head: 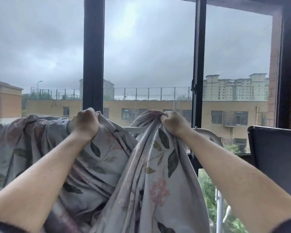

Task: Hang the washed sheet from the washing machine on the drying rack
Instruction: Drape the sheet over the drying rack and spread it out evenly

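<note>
Both hands up at the drying rack (134,129), arms stretched forward. Left hand (86,123) is clenched on a bunched fold of the sheet (107,158) just above the rack's top bar. Right hand (174,123) grips another bunch, also above the bar, further right. The sheet is grey with a leaf and pink flower print. It's draped over the rack's left part and hangs down in front of it between the arms. White bar exposed between the hands. Window frame (93,56) directly behind the rack. Dark flat panel (275,158) right of the rack.

Dim overcast daylight through window (149,47); soft blur, wide-angle edge bending.
</note>
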{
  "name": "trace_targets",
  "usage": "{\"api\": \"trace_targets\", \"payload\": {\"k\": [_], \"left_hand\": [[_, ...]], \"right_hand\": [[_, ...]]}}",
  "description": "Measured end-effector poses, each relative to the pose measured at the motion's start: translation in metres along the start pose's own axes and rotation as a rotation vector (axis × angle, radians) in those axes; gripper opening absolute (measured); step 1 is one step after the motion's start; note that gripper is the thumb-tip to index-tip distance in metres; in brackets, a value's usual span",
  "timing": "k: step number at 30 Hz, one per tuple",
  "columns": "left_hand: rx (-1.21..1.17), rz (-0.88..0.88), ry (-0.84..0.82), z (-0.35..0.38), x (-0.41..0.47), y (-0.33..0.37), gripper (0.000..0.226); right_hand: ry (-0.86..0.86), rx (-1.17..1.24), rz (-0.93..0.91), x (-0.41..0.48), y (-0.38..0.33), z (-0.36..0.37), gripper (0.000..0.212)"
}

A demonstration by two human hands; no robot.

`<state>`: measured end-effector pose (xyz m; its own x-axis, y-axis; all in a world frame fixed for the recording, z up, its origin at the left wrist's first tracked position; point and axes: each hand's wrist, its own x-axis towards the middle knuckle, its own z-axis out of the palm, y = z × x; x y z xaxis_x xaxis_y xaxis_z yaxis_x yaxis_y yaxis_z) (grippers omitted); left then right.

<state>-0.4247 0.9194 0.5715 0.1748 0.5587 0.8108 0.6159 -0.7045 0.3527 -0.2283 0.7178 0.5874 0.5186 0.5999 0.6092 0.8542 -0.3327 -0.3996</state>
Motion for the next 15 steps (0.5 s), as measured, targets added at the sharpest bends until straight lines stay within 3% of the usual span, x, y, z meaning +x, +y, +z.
{"api": "trace_targets", "payload": {"k": [2, 6, 8, 11, 15], "left_hand": [[-0.007, 0.017, -0.062, -0.004, 0.003, -0.005, 0.02], [-0.047, 0.238, -0.169, -0.006, -0.01, 0.0, 0.032], [0.03, 0.366, -0.122, -0.007, -0.024, 0.012, 0.027], [0.105, 0.644, -0.16, -0.002, -0.048, 0.037, 0.043], [0.223, 0.677, -0.207, 0.007, -0.06, 0.041, 0.05]], "right_hand": [[0.069, 0.023, -0.05, -0.006, -0.001, 0.005, 0.021], [0.182, 0.013, -0.095, -0.018, 0.002, 0.008, 0.019], [0.177, -0.027, -0.107, -0.022, 0.004, 0.006, 0.02], [0.106, -0.101, -0.149, -0.028, 0.004, 0.005, 0.021], [0.064, -0.153, -0.192, -0.037, -0.001, 0.003, 0.026]]}}
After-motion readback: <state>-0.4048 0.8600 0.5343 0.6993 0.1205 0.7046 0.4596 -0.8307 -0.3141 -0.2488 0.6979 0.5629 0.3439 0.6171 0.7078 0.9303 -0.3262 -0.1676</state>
